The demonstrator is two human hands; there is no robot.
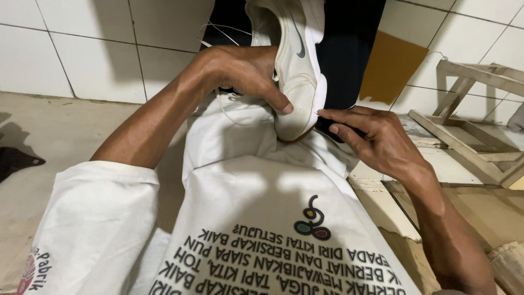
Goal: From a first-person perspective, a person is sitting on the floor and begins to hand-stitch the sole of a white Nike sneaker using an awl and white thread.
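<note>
My left hand (pixel 248 74) grips a white sneaker (pixel 295 60) by its side, thumb pressed on the mesh toe, holding it toe-down over my lap. Loose white laces (pixel 234 112) hang below that hand. My right hand (pixel 374 139) sits just right of the toe, its fingertips touching the edge of the sole near the tip. I cannot tell whether something small is pinched in those fingers. I wear a white shirt (pixel 262 218) with dark print on the front.
White tiled wall (pixel 82 54) behind. A bare concrete floor (pixel 49 131) spreads to the left, with a dark object (pixel 16 161) on it. A pale wooden frame (pixel 469 109) lies at right. An orange-brown patch (pixel 390 65) shows on the wall.
</note>
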